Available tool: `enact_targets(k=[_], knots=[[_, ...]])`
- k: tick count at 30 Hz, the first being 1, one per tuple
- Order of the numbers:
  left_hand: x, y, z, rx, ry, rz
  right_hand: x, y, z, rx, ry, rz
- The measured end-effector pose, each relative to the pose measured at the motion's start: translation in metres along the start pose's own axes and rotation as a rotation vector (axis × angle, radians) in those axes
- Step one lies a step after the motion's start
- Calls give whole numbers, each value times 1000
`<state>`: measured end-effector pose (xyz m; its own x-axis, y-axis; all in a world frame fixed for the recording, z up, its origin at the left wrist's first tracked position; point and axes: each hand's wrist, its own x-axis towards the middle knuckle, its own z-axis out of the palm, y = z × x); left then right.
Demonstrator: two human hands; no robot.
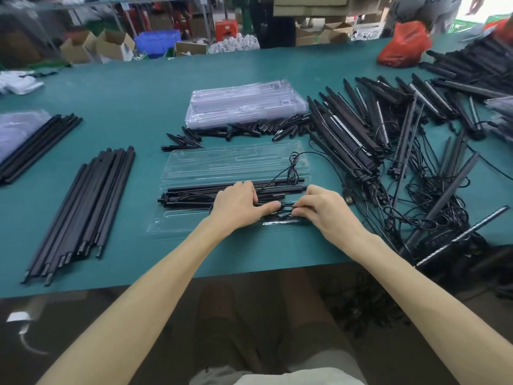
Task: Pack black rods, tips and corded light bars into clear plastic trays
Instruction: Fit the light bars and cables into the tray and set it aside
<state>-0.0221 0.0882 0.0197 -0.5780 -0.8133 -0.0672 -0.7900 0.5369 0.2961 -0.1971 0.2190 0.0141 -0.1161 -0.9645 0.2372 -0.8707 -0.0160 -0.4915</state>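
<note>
An open clear plastic tray [194, 162] lies on the green table in front of me. Black rods and a light bar [200, 188] rest across its middle, and a thin black cord [291, 165] loops up from them. My left hand [238, 207] presses on the bars, thumb stretched right. My right hand [322, 209] pinches the bundled cord [286, 211] at the tray's near right. Loose black tips [249, 129] lie behind the tray. A bundle of black rods [91, 201] lies at the left. Corded light bars [388, 140] are heaped at the right.
A stack of clear trays [244, 104] stands behind the tips. More rods [36, 145] and a plastic bag lie far left. A red bag [402, 45] sits at the back right. Tangled cords [416, 207] spill near the table's front right edge. Boxes and crates stand beyond the table.
</note>
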Motion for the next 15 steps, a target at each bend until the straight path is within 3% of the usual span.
enact_targets(k=[6, 9, 15], knots=[[-3, 1, -3, 0, 16, -1, -8, -8, 5, -113, 78, -79], [-2, 1, -7, -89, -6, -41, -9, -11, 10, -212, 31, -103], [5, 3, -19, -142, -15, -82, -13, -7, 5, -175, -56, -165]])
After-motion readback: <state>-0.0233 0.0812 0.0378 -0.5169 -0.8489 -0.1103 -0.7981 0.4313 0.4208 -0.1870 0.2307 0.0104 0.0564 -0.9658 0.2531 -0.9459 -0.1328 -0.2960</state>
